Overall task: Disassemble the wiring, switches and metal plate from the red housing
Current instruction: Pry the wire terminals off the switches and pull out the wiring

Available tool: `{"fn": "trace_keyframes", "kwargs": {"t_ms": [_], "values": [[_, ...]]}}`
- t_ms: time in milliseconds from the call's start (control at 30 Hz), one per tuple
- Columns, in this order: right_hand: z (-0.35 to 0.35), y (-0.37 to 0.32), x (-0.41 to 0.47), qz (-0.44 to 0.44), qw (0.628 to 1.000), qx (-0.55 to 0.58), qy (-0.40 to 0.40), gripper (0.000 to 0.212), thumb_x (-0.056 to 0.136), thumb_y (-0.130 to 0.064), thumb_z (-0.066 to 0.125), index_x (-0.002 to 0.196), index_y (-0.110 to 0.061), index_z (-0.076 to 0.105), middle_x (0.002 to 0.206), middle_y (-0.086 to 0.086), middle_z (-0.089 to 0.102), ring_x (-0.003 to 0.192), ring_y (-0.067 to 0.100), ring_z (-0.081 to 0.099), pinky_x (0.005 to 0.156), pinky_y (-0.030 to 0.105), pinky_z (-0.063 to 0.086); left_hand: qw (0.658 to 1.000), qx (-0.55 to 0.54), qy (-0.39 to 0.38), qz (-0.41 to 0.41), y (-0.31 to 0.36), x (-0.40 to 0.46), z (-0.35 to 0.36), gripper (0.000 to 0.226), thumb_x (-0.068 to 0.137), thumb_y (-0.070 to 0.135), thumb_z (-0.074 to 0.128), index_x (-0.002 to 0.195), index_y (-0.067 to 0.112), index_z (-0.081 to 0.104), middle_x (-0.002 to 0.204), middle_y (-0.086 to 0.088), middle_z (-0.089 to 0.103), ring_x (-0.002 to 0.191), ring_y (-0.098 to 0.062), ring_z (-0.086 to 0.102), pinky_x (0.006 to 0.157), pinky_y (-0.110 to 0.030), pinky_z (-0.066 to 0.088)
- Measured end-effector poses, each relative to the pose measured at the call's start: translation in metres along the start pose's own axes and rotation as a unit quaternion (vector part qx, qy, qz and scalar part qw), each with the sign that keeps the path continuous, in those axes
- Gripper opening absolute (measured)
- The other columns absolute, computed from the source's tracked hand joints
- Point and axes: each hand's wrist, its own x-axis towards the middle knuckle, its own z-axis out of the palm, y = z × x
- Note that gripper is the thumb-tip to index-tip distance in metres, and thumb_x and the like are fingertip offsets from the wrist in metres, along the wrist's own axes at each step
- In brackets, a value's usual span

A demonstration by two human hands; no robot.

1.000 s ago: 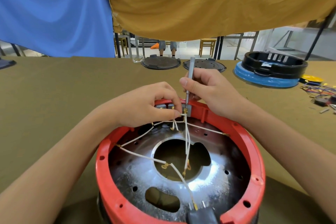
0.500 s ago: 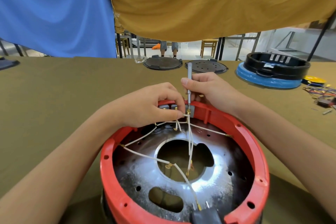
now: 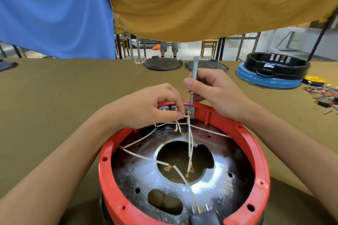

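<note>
The round red housing stands open side up in front of me. A shiny metal plate with a large centre hole lies inside it. White wires with brass terminals cross over the plate. Grey switches sit inside the far rim. My left hand pinches a white wire end at the switches. My right hand holds a thin grey screwdriver upright, its tip on the rightmost switch's terminal.
The table is covered in olive cloth. Two dark round lids lie at the far edge. A black ring on a blue base stands far right, with loose coloured wires and small parts beside it.
The view has shifted slightly. Both hands stay at the switches on the far rim; the screwdriver remains upright on the same terminal.
</note>
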Motion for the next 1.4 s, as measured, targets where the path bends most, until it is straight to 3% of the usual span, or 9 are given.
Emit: {"fn": "trace_keyframes", "kwargs": {"t_ms": [267, 367, 500, 700, 800, 900, 1033, 1167, 1400], "values": [[0.000, -0.001, 0.000, -0.015, 1.000, -0.010, -0.013, 0.028, 0.098, -0.021, 0.058, 0.090, 0.005, 0.062, 0.078, 0.033, 0.049, 0.067, 0.036, 0.049, 0.071, 0.058, 0.047, 1.000, 0.000, 0.004, -0.007, 0.000, -0.001, 0.000, 0.010, 0.090, 0.031, 0.070, 0.087, 0.041, 0.070, 0.118, 0.016, 0.056, 0.111, -0.001, 0.058, 0.107, -0.038, 0.042], [-0.001, 0.003, 0.001, 0.015, 0.999, 0.024, -0.016, 0.033, 0.098, -0.022, 0.058, 0.090, 0.009, 0.059, 0.074, 0.021, 0.049, 0.068, 0.027, 0.045, 0.069, 0.046, 0.046, 1.000, 0.007, -0.001, -0.010, 0.000, 0.000, 0.000, 0.010, 0.090, 0.032, 0.070, 0.087, 0.041, 0.070, 0.118, 0.016, 0.056, 0.111, -0.001, 0.057, 0.107, -0.038, 0.041], [-0.001, 0.005, 0.000, 0.054, 0.996, 0.042, -0.062, 0.023, 0.097, -0.024, 0.059, 0.079, -0.012, 0.066, 0.065, -0.005, 0.058, 0.061, 0.008, 0.053, 0.065, 0.021, 0.045, 1.000, 0.004, 0.002, -0.010, -0.001, 0.000, 0.000, 0.008, 0.090, 0.032, 0.070, 0.088, 0.039, 0.071, 0.116, 0.015, 0.056, 0.111, -0.002, 0.057, 0.107, -0.038, 0.041], [0.000, 0.008, -0.001, 0.044, 0.997, 0.063, -0.010, 0.020, 0.098, -0.022, 0.058, 0.084, -0.009, 0.065, 0.071, -0.001, 0.056, 0.069, 0.013, 0.053, 0.069, 0.027, 0.049, 1.000, 0.009, -0.006, -0.005, 0.000, 0.001, 0.000, 0.009, 0.091, 0.031, 0.069, 0.088, 0.040, 0.070, 0.120, 0.014, 0.056, 0.113, -0.003, 0.056, 0.108, -0.038, 0.040], [0.001, 0.009, 0.000, 0.034, 0.997, 0.067, 0.009, 0.017, 0.099, -0.020, 0.057, 0.084, -0.014, 0.065, 0.071, -0.008, 0.058, 0.069, 0.003, 0.057, 0.068, 0.018, 0.053, 1.000, 0.012, -0.005, -0.006, 0.000, 0.000, -0.001, 0.010, 0.091, 0.032, 0.069, 0.087, 0.041, 0.070, 0.119, 0.014, 0.056, 0.113, -0.002, 0.056, 0.107, -0.037, 0.040], [0.000, 0.009, 0.000, 0.026, 0.998, 0.052, -0.006, 0.017, 0.099, -0.020, 0.057, 0.084, -0.016, 0.064, 0.070, -0.011, 0.057, 0.068, 0.002, 0.057, 0.069, 0.018, 0.053, 1.000, 0.014, -0.006, -0.007, 0.000, 0.000, 0.000, 0.009, 0.091, 0.033, 0.069, 0.088, 0.041, 0.070, 0.120, 0.015, 0.055, 0.112, -0.002, 0.056, 0.107, -0.038, 0.041], [0.000, 0.010, 0.003, 0.035, 0.998, 0.052, -0.016, 0.024, 0.099, -0.022, 0.058, 0.088, -0.001, 0.064, 0.074, 0.002, 0.054, 0.067, 0.009, 0.053, 0.067, 0.022, 0.049, 1.000, 0.012, -0.006, -0.006, -0.001, 0.001, -0.001, 0.009, 0.091, 0.032, 0.069, 0.088, 0.040, 0.070, 0.120, 0.016, 0.056, 0.113, 0.000, 0.056, 0.108, -0.036, 0.040], [0.000, 0.012, 0.006, 0.084, 0.994, 0.057, -0.029, 0.025, 0.098, -0.030, 0.059, 0.081, -0.013, 0.065, 0.065, -0.007, 0.056, 0.059, 0.006, 0.050, 0.064, 0.019, 0.042, 1.000, 0.012, -0.006, -0.006, -0.002, 0.001, 0.000, 0.008, 0.091, 0.032, 0.070, 0.088, 0.040, 0.070, 0.120, 0.016, 0.056, 0.114, 0.001, 0.055, 0.108, -0.032, 0.038], [-0.001, 0.015, 0.008, 0.131, 0.984, 0.105, -0.055, 0.028, 0.097, -0.035, 0.059, 0.083, -0.012, 0.065, 0.060, -0.008, 0.057, 0.056, 0.005, 0.050, 0.063, 0.017, 0.043, 1.000, 0.013, -0.013, -0.004, -0.002, 0.001, -0.001, 0.011, 0.091, 0.032, 0.069, 0.087, 0.042, 0.069, 0.120, 0.016, 0.055, 0.114, 0.003, 0.054, 0.103, -0.022, 0.035]]}}
